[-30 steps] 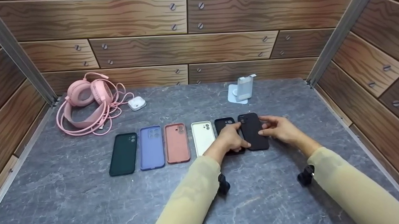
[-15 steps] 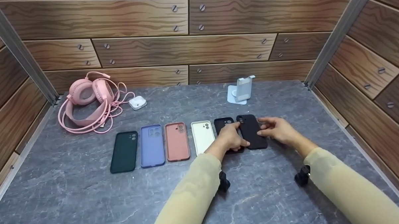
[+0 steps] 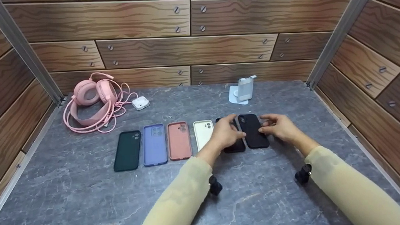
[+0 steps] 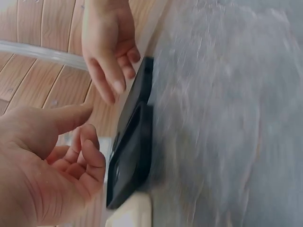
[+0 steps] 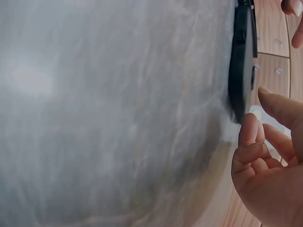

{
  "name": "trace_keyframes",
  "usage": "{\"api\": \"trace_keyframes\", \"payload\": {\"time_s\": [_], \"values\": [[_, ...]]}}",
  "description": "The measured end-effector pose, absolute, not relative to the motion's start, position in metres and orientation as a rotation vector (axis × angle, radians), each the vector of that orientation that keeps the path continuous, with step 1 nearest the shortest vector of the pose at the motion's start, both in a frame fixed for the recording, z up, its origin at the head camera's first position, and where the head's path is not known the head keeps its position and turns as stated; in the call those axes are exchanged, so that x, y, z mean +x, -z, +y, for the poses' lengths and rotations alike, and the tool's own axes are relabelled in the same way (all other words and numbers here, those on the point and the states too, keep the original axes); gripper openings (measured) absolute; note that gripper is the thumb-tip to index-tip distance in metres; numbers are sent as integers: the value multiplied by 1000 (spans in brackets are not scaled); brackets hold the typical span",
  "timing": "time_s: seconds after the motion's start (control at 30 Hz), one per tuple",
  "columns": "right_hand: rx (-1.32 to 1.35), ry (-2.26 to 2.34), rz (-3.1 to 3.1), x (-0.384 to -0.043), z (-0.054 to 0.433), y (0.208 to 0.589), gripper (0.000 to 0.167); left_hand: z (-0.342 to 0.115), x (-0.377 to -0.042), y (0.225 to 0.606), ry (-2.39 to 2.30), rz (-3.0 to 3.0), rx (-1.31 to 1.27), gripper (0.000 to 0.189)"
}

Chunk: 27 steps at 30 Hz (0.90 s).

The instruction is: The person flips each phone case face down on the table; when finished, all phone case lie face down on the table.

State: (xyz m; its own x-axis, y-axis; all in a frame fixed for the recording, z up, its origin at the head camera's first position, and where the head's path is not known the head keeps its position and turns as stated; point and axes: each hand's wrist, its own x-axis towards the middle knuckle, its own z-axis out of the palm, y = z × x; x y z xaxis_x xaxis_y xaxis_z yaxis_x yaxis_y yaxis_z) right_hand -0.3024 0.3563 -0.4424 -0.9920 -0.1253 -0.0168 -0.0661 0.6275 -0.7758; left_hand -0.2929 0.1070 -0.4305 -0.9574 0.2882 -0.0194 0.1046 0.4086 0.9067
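Observation:
A row of phone cases lies on the grey table. At its right end is a matte black phone case [image 3: 255,133], with the right hand [image 3: 280,127] at its right edge, thumb by the case and fingers bent. Just left of it lies a second black phone case [image 3: 235,147], partly hidden under the left hand [image 3: 224,134]. Nothing is held in the left hand; the left wrist view shows its loosely curled fingers [image 4: 94,158] apart from the cases. In the right wrist view, the right hand's fingertips are close to the black case [image 5: 240,66] without gripping it.
Further left lie a cream-white case [image 3: 203,134], a pink case [image 3: 179,141], a violet-blue case [image 3: 155,145] and a dark green case [image 3: 127,151]. Behind are pink headphones [image 3: 86,93], a small white box [image 3: 140,103] and a pale folding stand [image 3: 245,89]. Wood-patterned walls enclose the table.
The left hand has come off the right-hand black case and moved slightly left and up. The right hand stays by that case's right edge. The head view has shifted a little.

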Motion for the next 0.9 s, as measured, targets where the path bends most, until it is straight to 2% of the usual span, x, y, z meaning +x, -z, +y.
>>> {"api": "trace_keyframes", "payload": {"time_s": [0.2,0.4,0.9], "values": [[-220,1368,2789,-299,338,440,60,75,-301,435,-1656,2532,422,76],[-289,1420,2760,-301,318,441,55,51,-306,441,-1530,2604,516,73],[-388,1326,2749,-306,293,450,54,40,-310,449,-1089,2666,807,77]]}}
